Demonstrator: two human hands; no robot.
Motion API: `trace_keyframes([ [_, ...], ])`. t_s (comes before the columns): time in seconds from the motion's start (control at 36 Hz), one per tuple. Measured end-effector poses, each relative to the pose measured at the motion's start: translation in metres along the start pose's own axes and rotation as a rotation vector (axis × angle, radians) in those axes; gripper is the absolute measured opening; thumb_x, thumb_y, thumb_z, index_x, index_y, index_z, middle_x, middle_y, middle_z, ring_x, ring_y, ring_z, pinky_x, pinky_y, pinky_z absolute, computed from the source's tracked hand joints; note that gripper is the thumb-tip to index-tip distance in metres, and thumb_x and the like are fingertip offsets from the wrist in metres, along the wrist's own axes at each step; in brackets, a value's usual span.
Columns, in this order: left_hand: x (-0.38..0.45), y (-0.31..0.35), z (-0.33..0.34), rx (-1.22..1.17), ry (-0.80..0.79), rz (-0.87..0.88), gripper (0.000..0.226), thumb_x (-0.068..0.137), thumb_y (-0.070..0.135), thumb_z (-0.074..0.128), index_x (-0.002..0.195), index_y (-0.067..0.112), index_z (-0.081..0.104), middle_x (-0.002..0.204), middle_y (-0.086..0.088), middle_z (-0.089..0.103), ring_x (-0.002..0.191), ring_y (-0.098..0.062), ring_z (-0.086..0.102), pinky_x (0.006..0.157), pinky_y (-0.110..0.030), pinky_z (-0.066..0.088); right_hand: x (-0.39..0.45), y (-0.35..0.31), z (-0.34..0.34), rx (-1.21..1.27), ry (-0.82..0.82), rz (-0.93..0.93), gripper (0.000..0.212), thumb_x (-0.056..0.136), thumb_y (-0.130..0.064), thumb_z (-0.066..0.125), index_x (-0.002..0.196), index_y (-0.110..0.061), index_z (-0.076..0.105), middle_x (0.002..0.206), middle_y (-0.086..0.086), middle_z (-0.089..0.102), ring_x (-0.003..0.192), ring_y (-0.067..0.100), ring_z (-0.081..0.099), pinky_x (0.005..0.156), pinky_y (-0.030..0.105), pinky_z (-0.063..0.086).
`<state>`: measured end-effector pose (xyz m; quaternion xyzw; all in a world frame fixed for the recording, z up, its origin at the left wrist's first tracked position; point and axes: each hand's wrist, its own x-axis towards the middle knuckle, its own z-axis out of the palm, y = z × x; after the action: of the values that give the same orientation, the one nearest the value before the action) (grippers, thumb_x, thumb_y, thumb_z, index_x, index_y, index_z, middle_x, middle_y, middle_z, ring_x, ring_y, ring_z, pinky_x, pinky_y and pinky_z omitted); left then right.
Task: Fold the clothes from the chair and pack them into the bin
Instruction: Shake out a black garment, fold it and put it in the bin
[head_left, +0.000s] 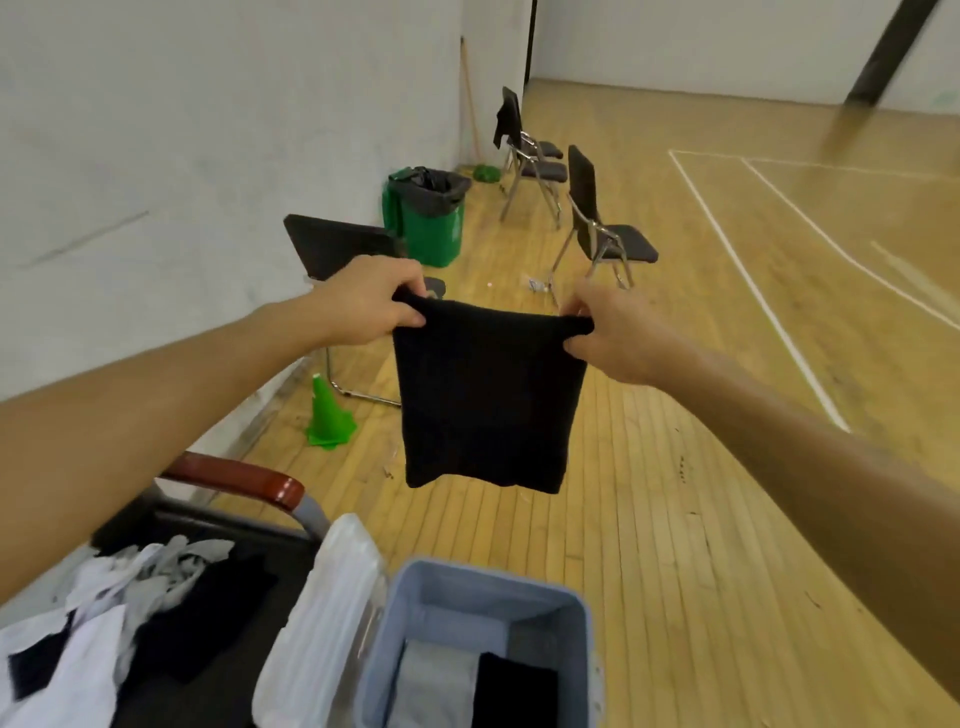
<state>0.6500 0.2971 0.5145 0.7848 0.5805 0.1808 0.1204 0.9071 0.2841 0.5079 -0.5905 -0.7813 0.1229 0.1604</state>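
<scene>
The black knitted garment (485, 400) hangs in the air, its top corners pinched by the left hand (371, 301) and right hand (610, 332). It looks soft, light and limp, best held at those corners. Below the hands sits the grey fabric bin (582, 618), partly filled; the clothes-heaped chair (234, 483) stands left, clear of the drop.
</scene>
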Motion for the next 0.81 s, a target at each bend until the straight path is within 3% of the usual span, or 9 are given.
trace_keyframes([
  [0.14, 0.012, -0.036, 0.099, 0.005, -0.088, -0.041, 0.012, 0.085, 0.016, 0.067, 0.094, 0.013, 0.061, 0.090, -0.001, 0.059, 0.087, -0.020, 0.056, 0.078, -0.039, 0.047, 0.003, 0.057, 0.079, 0.043, -0.138, 0.037, 0.015, 0.092, -0.018, 0.055, 0.099, -0.031, 0.053, 0.084, -0.012, 0.056, 0.075, 0.003, 0.054, 0.058, 0.018, 0.039],
  [0.19, 0.007, -0.058, 0.153, 0.000, -0.156, -0.053, 0.011, 0.085, 0.017, 0.065, 0.094, 0.015, 0.059, 0.089, 0.002, 0.059, 0.087, -0.018, 0.056, 0.076, -0.036, 0.047, -0.001, 0.080, 0.128, 0.057, -0.194, 0.059, 0.015, 0.092, -0.019, 0.054, 0.096, -0.033, 0.050, 0.082, -0.013, 0.056, 0.071, 0.002, 0.054, 0.055, 0.015, 0.037],
  [0.36, -0.024, -0.133, 0.318, -0.055, -0.336, -0.150, 0.010, 0.087, 0.012, 0.061, 0.091, 0.018, 0.055, 0.077, 0.019, 0.042, 0.074, -0.006, 0.044, 0.063, -0.009, 0.034, -0.018, 0.147, 0.295, 0.115, -0.372, 0.202, 0.020, 0.094, -0.017, 0.050, 0.111, -0.026, 0.056, 0.085, -0.006, 0.059, 0.062, 0.001, 0.048, 0.049, 0.016, 0.033],
  [0.39, -0.031, -0.139, 0.326, -0.070, -0.335, -0.171, 0.012, 0.087, 0.011, 0.060, 0.090, 0.020, 0.053, 0.077, 0.020, 0.043, 0.075, -0.007, 0.046, 0.062, -0.010, 0.035, -0.024, 0.149, 0.302, 0.121, -0.378, 0.222, 0.019, 0.094, -0.017, 0.050, 0.111, -0.026, 0.056, 0.084, -0.007, 0.058, 0.061, 0.000, 0.047, 0.048, 0.016, 0.031],
  [0.44, -0.043, -0.175, 0.408, -0.100, -0.393, -0.215, 0.011, 0.087, 0.010, 0.057, 0.091, 0.019, 0.052, 0.083, 0.015, 0.050, 0.081, -0.012, 0.051, 0.068, -0.016, 0.041, -0.036, 0.180, 0.386, 0.136, -0.416, 0.281, 0.019, 0.094, -0.017, 0.050, 0.110, -0.025, 0.057, 0.086, -0.007, 0.059, 0.065, 0.003, 0.049, 0.048, 0.016, 0.032],
  [0.5, -0.056, -0.196, 0.452, -0.107, -0.465, -0.236, 0.013, 0.088, 0.012, 0.056, 0.096, 0.021, 0.052, 0.094, 0.009, 0.057, 0.087, -0.011, 0.054, 0.080, -0.029, 0.048, -0.045, 0.194, 0.429, 0.152, -0.460, 0.302, 0.021, 0.093, -0.015, 0.049, 0.109, -0.025, 0.058, 0.092, -0.005, 0.064, 0.073, 0.010, 0.053, 0.053, 0.016, 0.036],
  [0.58, -0.078, -0.230, 0.528, -0.104, -0.514, -0.260, 0.012, 0.090, 0.015, 0.053, 0.095, 0.025, 0.049, 0.098, 0.006, 0.060, 0.086, -0.012, 0.056, 0.081, -0.036, 0.049, -0.062, 0.218, 0.513, 0.163, -0.503, 0.374, 0.015, 0.094, -0.018, 0.050, 0.102, -0.028, 0.055, 0.091, -0.006, 0.065, 0.077, 0.012, 0.058, 0.061, 0.026, 0.044],
  [0.69, -0.110, -0.269, 0.607, -0.050, -0.594, -0.294, 0.013, 0.091, 0.018, 0.052, 0.093, 0.028, 0.044, 0.092, 0.007, 0.058, 0.082, -0.013, 0.055, 0.076, -0.031, 0.048, -0.089, 0.237, 0.609, 0.188, -0.552, 0.431, 0.014, 0.094, -0.018, 0.050, 0.105, -0.027, 0.055, 0.093, -0.006, 0.064, 0.077, 0.013, 0.056, 0.062, 0.029, 0.047],
  [0.81, -0.132, -0.303, 0.654, -0.037, -0.643, -0.296, 0.013, 0.090, 0.012, 0.051, 0.101, 0.018, 0.049, 0.094, 0.002, 0.056, 0.085, -0.019, 0.053, 0.066, -0.028, 0.034, -0.108, 0.239, 0.676, 0.203, -0.638, 0.447, 0.019, 0.095, -0.018, 0.050, 0.113, -0.024, 0.054, 0.098, -0.005, 0.065, 0.067, 0.009, 0.049, 0.054, 0.022, 0.038],
])
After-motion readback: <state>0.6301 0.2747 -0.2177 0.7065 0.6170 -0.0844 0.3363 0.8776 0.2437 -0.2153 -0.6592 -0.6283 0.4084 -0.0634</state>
